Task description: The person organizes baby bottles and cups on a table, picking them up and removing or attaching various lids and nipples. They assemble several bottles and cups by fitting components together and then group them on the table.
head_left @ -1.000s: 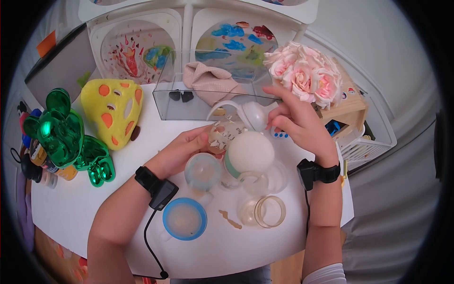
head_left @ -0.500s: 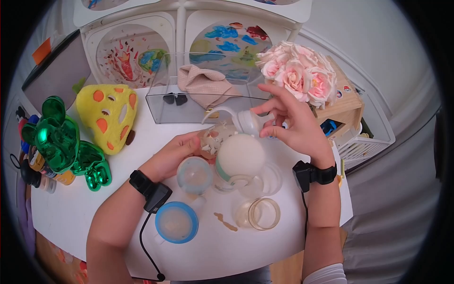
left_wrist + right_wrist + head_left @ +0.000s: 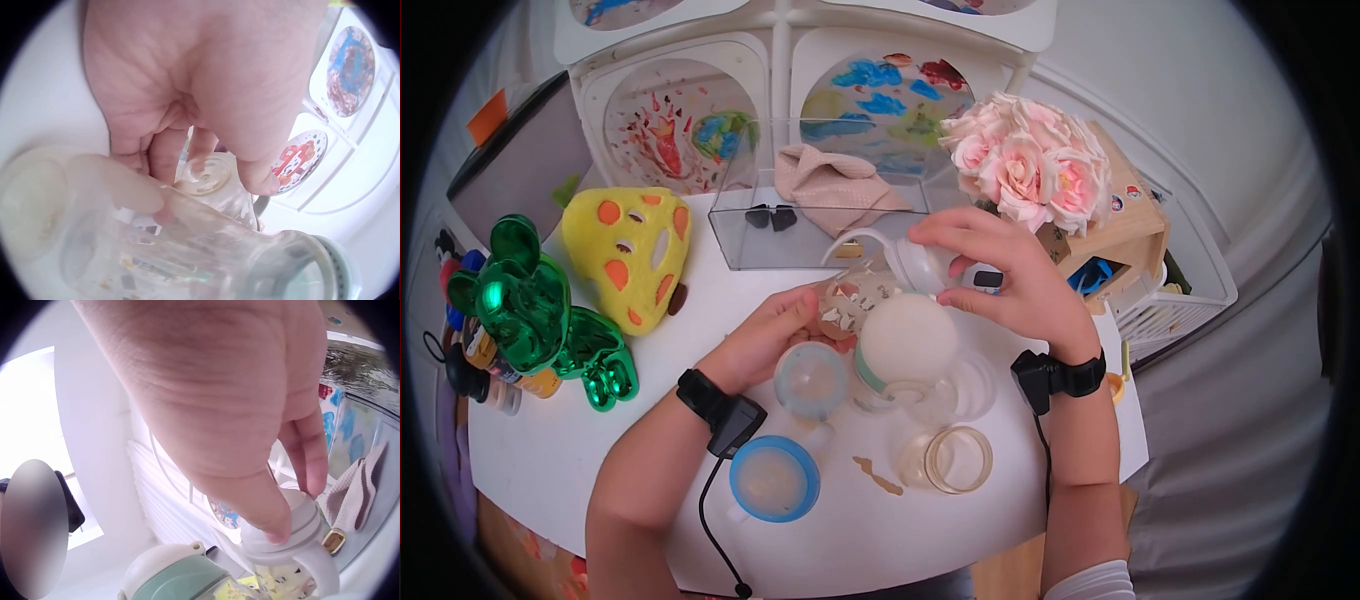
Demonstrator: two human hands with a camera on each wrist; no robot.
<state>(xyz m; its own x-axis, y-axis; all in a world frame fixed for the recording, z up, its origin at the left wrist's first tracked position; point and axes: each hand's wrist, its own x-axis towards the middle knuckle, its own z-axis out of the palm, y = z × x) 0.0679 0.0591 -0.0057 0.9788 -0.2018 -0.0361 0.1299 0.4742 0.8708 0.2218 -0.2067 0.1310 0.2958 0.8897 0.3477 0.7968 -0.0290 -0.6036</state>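
Note:
My left hand (image 3: 772, 335) holds a clear baby bottle (image 3: 847, 303) printed with small figures; its base (image 3: 209, 175) shows beyond the fingers in the left wrist view. My right hand (image 3: 1022, 275) pinches the bottle's white top (image 3: 920, 266) between thumb and fingertips. A curved white handle (image 3: 320, 565) juts from that top. Right in front of the hands stands another clear bottle with a domed white lid (image 3: 908, 340) and a green collar (image 3: 190, 578). Beside it is a clear bottle with a pale rim (image 3: 810, 380).
Nearer the table edge are a blue-rimmed cup (image 3: 775, 478) and a clear jar (image 3: 958, 460), with a brown smear between. Behind the hands sits a clear bin (image 3: 735, 240) with a pink cloth. A green shiny bear (image 3: 525, 290), yellow plush (image 3: 630, 260) and pink roses (image 3: 1030, 165) flank it.
My right hand has come in from the right, and its fingers have closed round the bottle's white top. The left hand keeps its hold on the bottle.

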